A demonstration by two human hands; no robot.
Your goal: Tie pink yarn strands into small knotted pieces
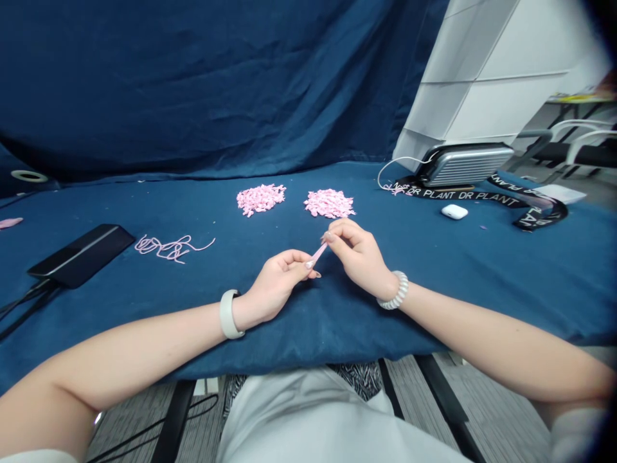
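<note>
Between my two hands a small pink strip point(319, 253) is stretched at a slant, above the front part of the blue cloth. My left hand point(282, 278) pinches its lower end between thumb and fingers. Its upper end is in the fingertips of my right hand point(354, 252). What the strip is made of is too small to tell. Just beyond my hands lie two heaps of small pink pieces, a left heap point(261, 199) and a right heap point(330, 203). The right heap is close behind my right fingers.
Tangled pink string point(169, 247) and a black box with cables point(83, 254) lie to the left. At the right are a white earbud case point(454, 211), a lettered black strap point(463, 195) and a silver ribbed case point(470, 166). A blue curtain point(216, 83) hangs behind.
</note>
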